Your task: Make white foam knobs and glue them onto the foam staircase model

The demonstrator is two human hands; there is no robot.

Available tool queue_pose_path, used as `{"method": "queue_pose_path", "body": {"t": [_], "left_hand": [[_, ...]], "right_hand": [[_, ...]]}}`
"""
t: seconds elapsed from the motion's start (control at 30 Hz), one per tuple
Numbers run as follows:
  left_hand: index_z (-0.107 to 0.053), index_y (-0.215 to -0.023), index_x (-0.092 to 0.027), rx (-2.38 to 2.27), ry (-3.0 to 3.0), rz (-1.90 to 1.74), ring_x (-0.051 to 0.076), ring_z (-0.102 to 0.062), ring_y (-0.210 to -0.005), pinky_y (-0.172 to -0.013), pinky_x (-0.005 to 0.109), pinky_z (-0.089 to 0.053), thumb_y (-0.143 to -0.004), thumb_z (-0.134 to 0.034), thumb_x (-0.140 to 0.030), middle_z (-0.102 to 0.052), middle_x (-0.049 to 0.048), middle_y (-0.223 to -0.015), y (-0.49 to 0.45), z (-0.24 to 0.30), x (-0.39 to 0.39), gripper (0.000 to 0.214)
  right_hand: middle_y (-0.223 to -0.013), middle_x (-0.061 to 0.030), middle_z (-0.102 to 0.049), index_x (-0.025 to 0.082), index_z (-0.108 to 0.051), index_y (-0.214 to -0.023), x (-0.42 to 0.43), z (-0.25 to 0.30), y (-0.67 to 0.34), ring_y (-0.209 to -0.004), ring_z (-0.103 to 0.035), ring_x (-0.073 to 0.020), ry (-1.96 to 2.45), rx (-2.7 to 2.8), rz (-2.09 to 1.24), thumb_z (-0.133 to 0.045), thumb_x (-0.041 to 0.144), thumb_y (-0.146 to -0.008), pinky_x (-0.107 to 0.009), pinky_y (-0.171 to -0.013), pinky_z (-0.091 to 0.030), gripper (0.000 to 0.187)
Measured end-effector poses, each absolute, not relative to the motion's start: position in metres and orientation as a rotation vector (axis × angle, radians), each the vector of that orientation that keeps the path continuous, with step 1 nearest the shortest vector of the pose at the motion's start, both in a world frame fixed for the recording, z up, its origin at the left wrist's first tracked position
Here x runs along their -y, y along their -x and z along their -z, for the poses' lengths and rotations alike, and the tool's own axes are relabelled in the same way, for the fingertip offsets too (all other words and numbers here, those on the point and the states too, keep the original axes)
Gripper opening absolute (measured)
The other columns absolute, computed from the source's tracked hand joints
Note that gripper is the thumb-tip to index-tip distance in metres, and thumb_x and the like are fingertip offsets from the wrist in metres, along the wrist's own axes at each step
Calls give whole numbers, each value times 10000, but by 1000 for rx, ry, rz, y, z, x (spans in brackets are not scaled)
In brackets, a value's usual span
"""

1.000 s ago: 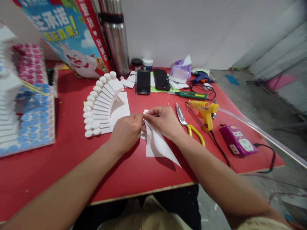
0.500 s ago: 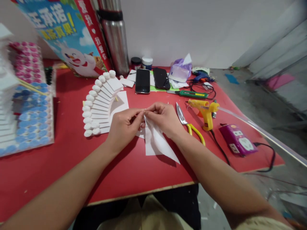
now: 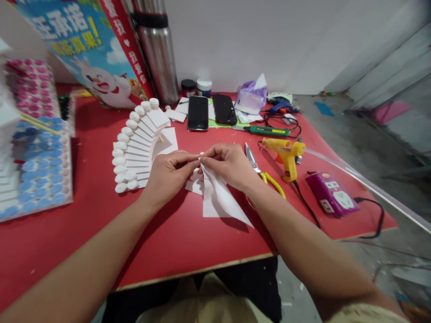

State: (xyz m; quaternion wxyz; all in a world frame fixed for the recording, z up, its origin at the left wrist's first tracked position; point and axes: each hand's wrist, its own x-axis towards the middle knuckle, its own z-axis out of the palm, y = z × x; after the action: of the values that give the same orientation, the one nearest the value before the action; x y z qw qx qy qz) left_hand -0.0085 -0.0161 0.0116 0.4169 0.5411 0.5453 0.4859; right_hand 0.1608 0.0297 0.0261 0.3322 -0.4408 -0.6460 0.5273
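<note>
Both my hands meet over the middle of the red table (image 3: 175, 242). My left hand (image 3: 168, 172) and my right hand (image 3: 227, 163) each pinch the top edge of a white sheet (image 3: 218, 199), fingertips almost touching. The sheet hangs down from the pinch and its lower part lies on the table. Just left of my left hand stands a curved white foam staircase model (image 3: 138, 146) with round white knobs along its outer edge. Scissors with yellow handles (image 3: 261, 170) lie right beside my right wrist.
A yellow glue gun (image 3: 286, 154) and a purple power strip (image 3: 332, 197) sit to the right, with cables. Two phones (image 3: 198, 113), a green utility knife (image 3: 266, 131), small jars, a steel flask (image 3: 156, 54) and a colourful box stand at the back. Blue and pink dotted foam boards (image 3: 37, 166) fill the left.
My hands stayed together on the sheet's top edge, the fingers shifting slightly. The view drifted a little, so everything sits slightly further left.
</note>
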Motion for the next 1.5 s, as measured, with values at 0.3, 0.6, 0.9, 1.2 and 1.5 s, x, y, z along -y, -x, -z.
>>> {"method": "queue_pose_path", "body": {"t": [0.3,0.6,0.9,1.2,1.5], "left_hand": [[-794,-903,-169,-1371,-1212,-1211,89,-484,-432,-379,212,-350,-808,-773,-305,-641,-1,-582,8,-13,17,168],[-788,-850,-175,-1354,-1152,-1268,104,-514,-496,-431,231,-381,-780,-783,-294,-669,22,-633,9,-13,14,139],[-766,-809,-152,-1367,-1067,-1263,79,-453,-426,-401,218,-333,-757,-778,-269,-606,-11,-541,5,-16,14,129],[-776,-839,-182,-1615,-1636,-1297,136,-597,-598,-573,256,-464,-878,-673,-266,-704,13,-688,5,-9,22,139],[-758,-902,-137,-1569,-2303,-1375,187,-692,-811,-741,298,-513,-943,-577,-140,-750,75,-852,8,-6,20,186]], "right_hand": [[-625,-16,-665,195,-597,-741,-33,-32,-162,-535,-639,-157,1125,1163,-1947,-733,442,-858,-276,-543,-539,306],[-692,-35,-684,138,-640,-910,-36,-31,-163,-573,-653,-159,943,772,-2417,-533,274,-1015,-377,-701,-639,202],[-668,9,-683,164,-604,-841,-33,-26,-163,-530,-641,-133,949,1036,-2164,-799,202,-808,-321,-598,-623,202],[-516,46,-603,177,-594,-714,-19,-24,-148,-417,-564,-89,1153,1485,-1470,-690,141,-788,-189,-427,-462,127],[-602,12,-681,165,-614,-751,-17,-18,-144,-438,-594,-102,1007,1264,-1640,-804,312,-752,-221,-445,-487,240]]}}
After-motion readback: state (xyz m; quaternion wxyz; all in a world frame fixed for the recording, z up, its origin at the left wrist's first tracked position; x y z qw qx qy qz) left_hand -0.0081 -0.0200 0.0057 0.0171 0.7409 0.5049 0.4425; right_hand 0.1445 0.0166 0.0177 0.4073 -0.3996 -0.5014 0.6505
